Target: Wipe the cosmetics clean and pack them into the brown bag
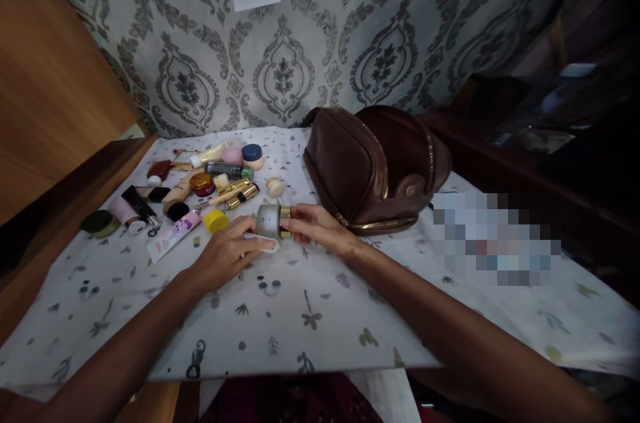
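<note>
A squat frosted grey jar with a gold band-like lid (269,220) lies on its side, lid end to the right, between the two hands, just above or on a table covered in white leaf-print fabric (280,336); whether it touches the fabric is hard to tell. The right hand (320,224) has its grip narrowed around the gold end, thumb and fingers on it. The left hand (231,251) pinches a folded white cloth (271,245) at the jar's near left side, the grip narrow; how firmly its hidden fingers bear on the jar cannot be told. Just left of that hand's fingers sits a round yellow tub (215,219), and further left a white tube with pink and purple print (173,236). Beyond, to the far left, are a dark green cylindrical bottle (225,170), an amber jar with a gold-brown lid (202,184) and a peach jar with a navy lid (253,156). On the far right, near the right hand, stands a brown leather bag (345,156), its zipped mouth gaping.
</note>
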Tool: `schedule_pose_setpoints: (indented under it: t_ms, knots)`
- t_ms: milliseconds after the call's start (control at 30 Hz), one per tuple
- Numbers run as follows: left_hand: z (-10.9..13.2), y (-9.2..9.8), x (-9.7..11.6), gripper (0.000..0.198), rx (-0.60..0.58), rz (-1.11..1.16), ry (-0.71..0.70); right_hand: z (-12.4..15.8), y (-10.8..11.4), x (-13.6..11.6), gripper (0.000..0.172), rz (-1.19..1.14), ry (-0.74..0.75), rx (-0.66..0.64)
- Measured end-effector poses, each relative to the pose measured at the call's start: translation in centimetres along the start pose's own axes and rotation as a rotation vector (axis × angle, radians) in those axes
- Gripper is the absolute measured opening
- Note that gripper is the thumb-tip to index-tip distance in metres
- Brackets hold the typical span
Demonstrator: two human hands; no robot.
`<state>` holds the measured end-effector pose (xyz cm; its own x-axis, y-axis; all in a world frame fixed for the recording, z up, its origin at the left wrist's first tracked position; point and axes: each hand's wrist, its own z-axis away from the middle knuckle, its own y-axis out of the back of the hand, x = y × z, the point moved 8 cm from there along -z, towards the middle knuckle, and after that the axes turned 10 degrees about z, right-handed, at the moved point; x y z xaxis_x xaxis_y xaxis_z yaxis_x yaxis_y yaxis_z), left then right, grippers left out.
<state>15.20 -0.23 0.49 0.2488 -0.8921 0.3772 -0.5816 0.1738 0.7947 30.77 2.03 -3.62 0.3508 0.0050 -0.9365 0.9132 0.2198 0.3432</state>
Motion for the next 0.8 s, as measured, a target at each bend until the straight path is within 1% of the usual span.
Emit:
schedule_pose_setpoints:
  t_ms: [100,200,267,333,467,533,667,733,800]
  knots:
    - [0.0,-0.1,-0.6,0.027,-0.014,0.028,0.049,0.1,0.5,-0.5,0.044,0.121,0.085,0.057]
    - [0.0,-0.2,-0.9,0.026,-0.027,0.038,0.083,0.6,0.8,-1.7,0.039,0.325,0.210,0.106]
    - [0.0,-0.3,-0.9,0.024,-0.041,0.032,0.089,1.0,1.1,-2.4,0.037,0.454,0.267,0.144]
    - [-0.1,-0.3,-0.7,0.023,-0.036,0.019,0.081,1.2,1.2,-2.8,0.042,0.536,0.300,0.165]
    - [-0.2,0.1,-0.2,0.023,0.020,0.011,0.049,1.3,0.7,-3.0,0.063,0.626,0.341,0.123]
    - [-0.2,0.4,0.0,0.021,0.058,0.027,0.042,1.4,0.6,-3.0,0.065,0.636,0.347,0.125]
    - [-0.3,1.6,-0.1,0.017,0.185,0.067,0.059,1.5,0.6,-3.1,0.055,0.528,0.345,0.138]
    - [-0.3,2.1,-0.1,0.016,0.232,0.089,0.064,1.5,0.5,-2.8,0.051,0.462,0.321,0.102]
    - [-0.3,2.2,-0.1,0.017,0.241,0.111,0.057,1.4,0.3,-2.5,0.047,0.397,0.293,0.057]
